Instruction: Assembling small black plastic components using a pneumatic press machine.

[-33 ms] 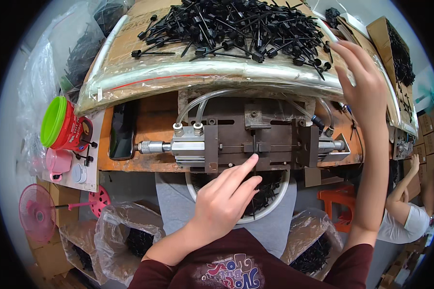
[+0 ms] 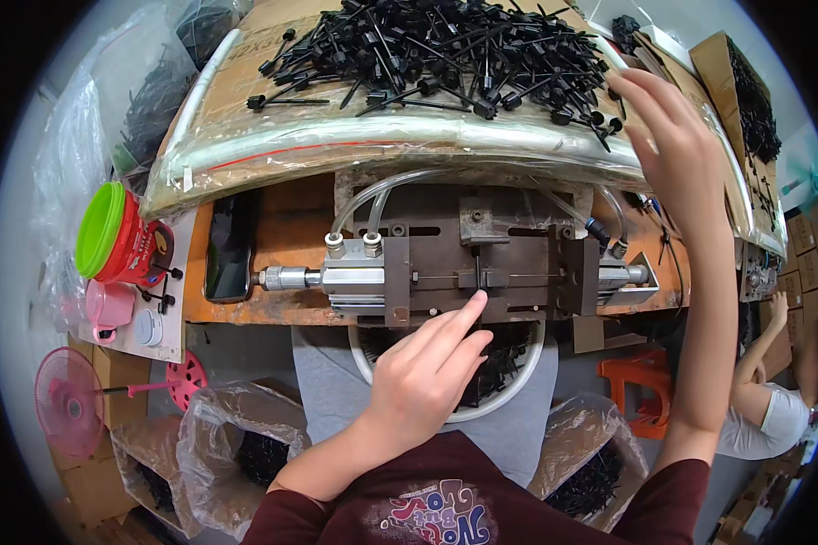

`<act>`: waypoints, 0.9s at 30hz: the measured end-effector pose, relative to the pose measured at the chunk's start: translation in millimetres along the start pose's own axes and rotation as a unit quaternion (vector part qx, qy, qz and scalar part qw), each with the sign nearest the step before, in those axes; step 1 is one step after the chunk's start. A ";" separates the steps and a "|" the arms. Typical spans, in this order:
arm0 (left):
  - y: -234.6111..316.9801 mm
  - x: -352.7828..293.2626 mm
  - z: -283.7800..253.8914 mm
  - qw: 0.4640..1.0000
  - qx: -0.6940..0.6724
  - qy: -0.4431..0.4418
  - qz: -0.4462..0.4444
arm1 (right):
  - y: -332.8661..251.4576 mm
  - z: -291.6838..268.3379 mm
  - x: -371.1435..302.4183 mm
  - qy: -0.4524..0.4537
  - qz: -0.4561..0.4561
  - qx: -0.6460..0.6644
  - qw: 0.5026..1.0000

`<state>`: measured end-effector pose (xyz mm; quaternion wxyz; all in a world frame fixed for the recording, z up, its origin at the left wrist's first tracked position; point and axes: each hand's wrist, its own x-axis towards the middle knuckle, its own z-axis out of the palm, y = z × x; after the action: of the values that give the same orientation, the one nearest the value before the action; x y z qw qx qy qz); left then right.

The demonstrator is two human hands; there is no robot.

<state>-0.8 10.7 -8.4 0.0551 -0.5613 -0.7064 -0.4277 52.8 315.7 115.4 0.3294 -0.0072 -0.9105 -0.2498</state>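
Observation:
My left hand (image 2: 424, 372) reaches over the front edge of the bench with its index finger stretched out. That fingertip touches, or nearly touches, a thin black plastic stem (image 2: 478, 262) standing across the small centre block of a metal clamping jig (image 2: 527, 295). Its other fingers are loosely bent, with nothing seen in them. Raised at the right, my right hand (image 2: 677, 141) has its fingers apart, the tips beside the right edge of a heap of black stemmed plastic parts (image 2: 436, 54). Nothing shows in its grasp.
Air cylinders (image 2: 354, 280) with clear hoses flank the jig. A white-rimmed tub (image 2: 538, 363) of black parts sits below. Left are a phone (image 2: 231, 245), red bucket (image 2: 129, 245) and pink fan (image 2: 70, 400). Plastic-lined boxes and an orange stool (image 2: 641, 386) stand lower; another person (image 2: 763, 413) is far right.
My right hand has shifted slightly left, toward the heap's edge. My left hand and the stem in the jig look unchanged.

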 end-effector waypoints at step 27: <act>-9.1 6.7 14.9 0.994 0.104 -0.034 0.013 | 10.3 30.4 55.4 -0.102 0.056 0.250 0.961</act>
<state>-4.9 25.6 -19.0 0.0950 -0.5758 -0.7411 -0.3320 -6.9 330.3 133.5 0.2394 -0.0012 -0.9709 0.0073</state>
